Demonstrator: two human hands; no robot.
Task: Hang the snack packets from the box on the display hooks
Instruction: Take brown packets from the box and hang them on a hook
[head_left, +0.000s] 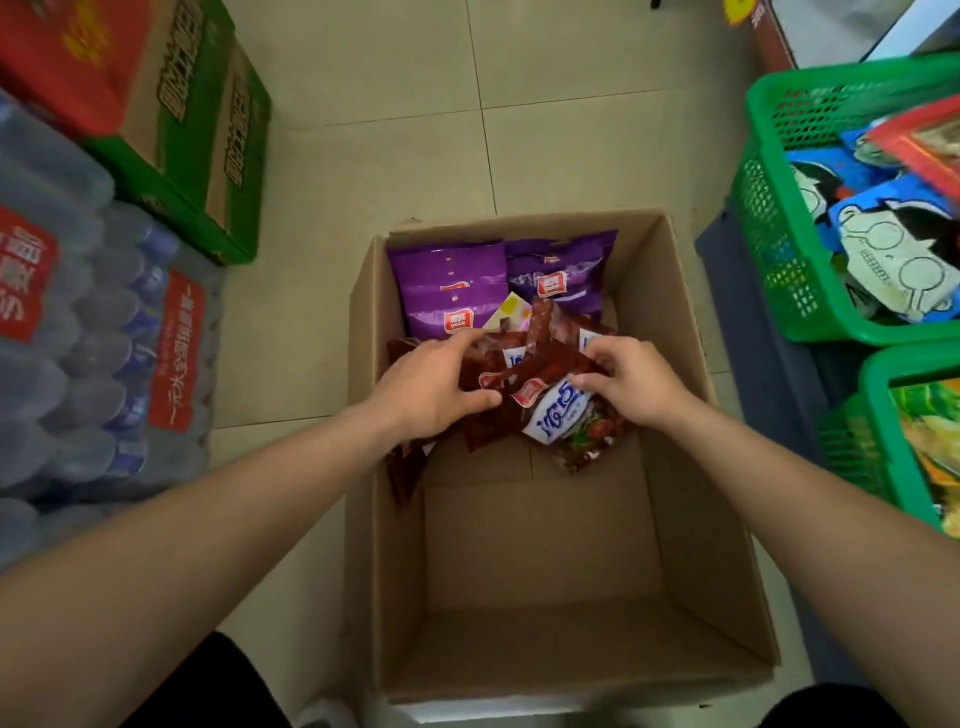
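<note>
Nearest, two bare forearms reach forward over an open cardboard box (540, 551) that stands on the tiled floor (395, 78); the near half of the box bottom is bare cardboard. Past the middle of the box, both hands meet on a bunch of brown packets (553, 410) with white and blue labels. The left hand (431, 387) grips the bunch from the left, fingers curled over the top and thumb pressed against the near side. The right hand (631, 382) holds it from the right, with bent fingers pinching the packet edges. More brown packets lie against the left wall of the box, under the left wrist. Behind the bunch, two purple packets (452, 283) lean side by side against the far wall, and a corner of a yellow packet (506, 312) shows between them and the brown ones. Left of the box stand shrink-wrapped packs of water bottles (78, 338), and beyond them stacked cartons (171, 119) in red and green. To the right sit two green baskets (769, 234), the farther one holding blue packets with a cartoon face, the nearer one bright yellow-green packets.
</note>
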